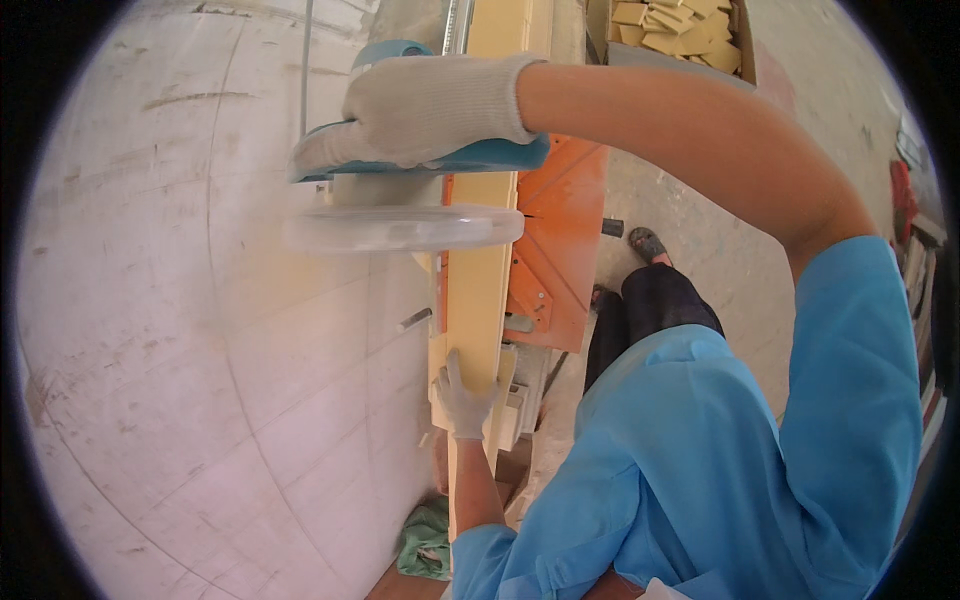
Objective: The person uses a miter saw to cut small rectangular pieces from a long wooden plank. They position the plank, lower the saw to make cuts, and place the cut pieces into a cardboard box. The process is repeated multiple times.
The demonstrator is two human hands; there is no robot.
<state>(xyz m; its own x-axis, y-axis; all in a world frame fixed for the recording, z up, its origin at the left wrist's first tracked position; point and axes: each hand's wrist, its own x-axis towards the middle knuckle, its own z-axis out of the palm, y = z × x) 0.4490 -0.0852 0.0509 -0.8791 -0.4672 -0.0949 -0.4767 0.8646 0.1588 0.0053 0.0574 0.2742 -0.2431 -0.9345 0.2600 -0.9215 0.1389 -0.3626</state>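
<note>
A gloved right hand, my right hand (430,110), reaches across from the right and is wrapped round the blue-green handle (490,155) of a miter saw. Below that handle, the saw's clear round blade guard (400,230) lies over a long cream-coloured board (475,310). The blade itself I cannot make out. Farther down the same board rests my left hand (465,400), also gloved, its fingers stretched out along the top surface. Under the board and to its right is the saw's orange base (560,250).
Along the left runs a pale, scuffed wall (200,320). A box (750,45) of cut cream pieces stands at the upper right. Green cloth or a bag (425,540) lies near the wall's foot. A dark knob (612,228) juts from the saw toward my feet.
</note>
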